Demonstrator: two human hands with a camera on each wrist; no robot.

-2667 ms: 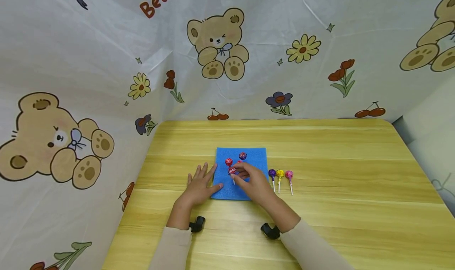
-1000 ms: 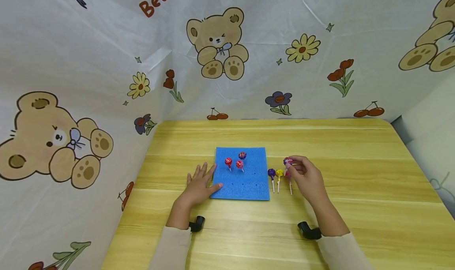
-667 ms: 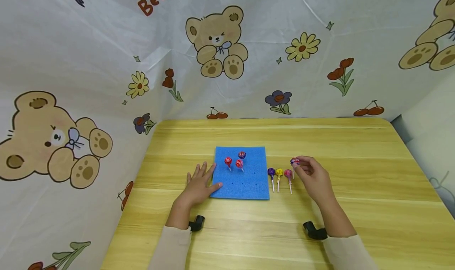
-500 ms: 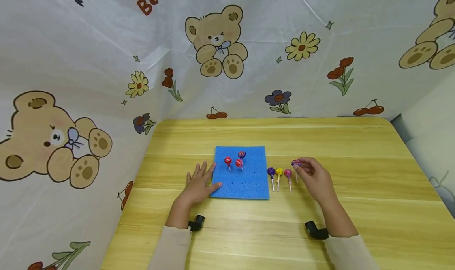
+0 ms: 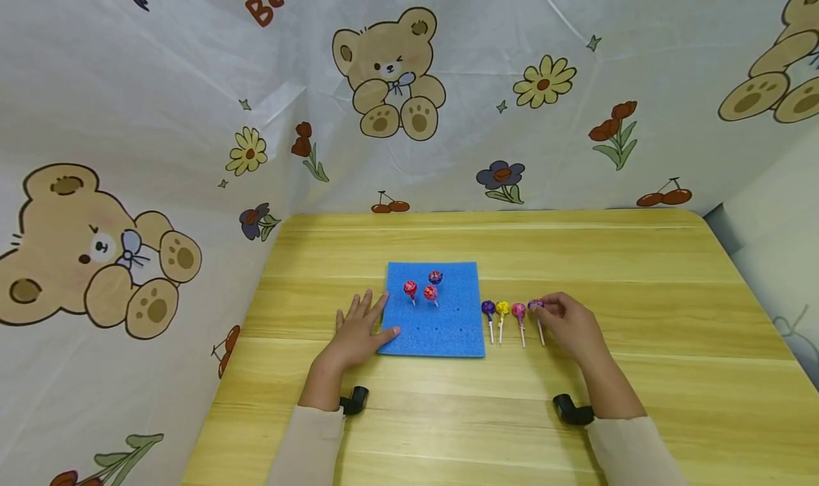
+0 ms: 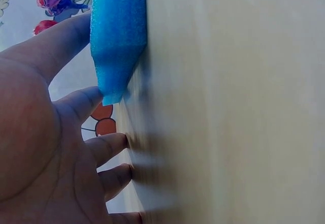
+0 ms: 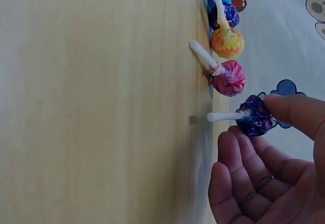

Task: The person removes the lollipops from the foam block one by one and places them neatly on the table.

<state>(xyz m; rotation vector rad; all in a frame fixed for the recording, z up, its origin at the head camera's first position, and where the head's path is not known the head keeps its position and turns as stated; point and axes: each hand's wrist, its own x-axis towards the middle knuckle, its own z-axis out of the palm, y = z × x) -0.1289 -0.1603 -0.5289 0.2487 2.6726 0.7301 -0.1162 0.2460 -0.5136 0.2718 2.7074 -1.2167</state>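
My left hand (image 5: pixel 355 340) lies with spread fingers at the left edge of a blue foam board (image 5: pixel 448 337); its thumb rests on the board. Standing in the foam are a red lollipop (image 5: pixel 410 288), a pink-red lollipop (image 5: pixel 431 293) and a dark purple-and-red one (image 5: pixel 435 277). To the right of the board, my right hand (image 5: pixel 576 330) pinches the wrapped head of a dark purple lollipop (image 7: pixel 254 116) between thumb and fingers. Its white stick points toward the front, close to the table. Beside it lies a pink lollipop (image 5: pixel 518 310).
A yellow lollipop (image 5: pixel 502 308) and a purple one (image 5: pixel 488 308) continue the row toward the board. Small holes dot the foam. The wooden table (image 5: pixel 672 294) meets a bear-print cloth (image 5: pixel 448 173) at the back and left.
My right hand has carried the dark purple lollipop from the foam board rightward, past the pink one, and lowered it at the row's right end. My left hand has stayed put.
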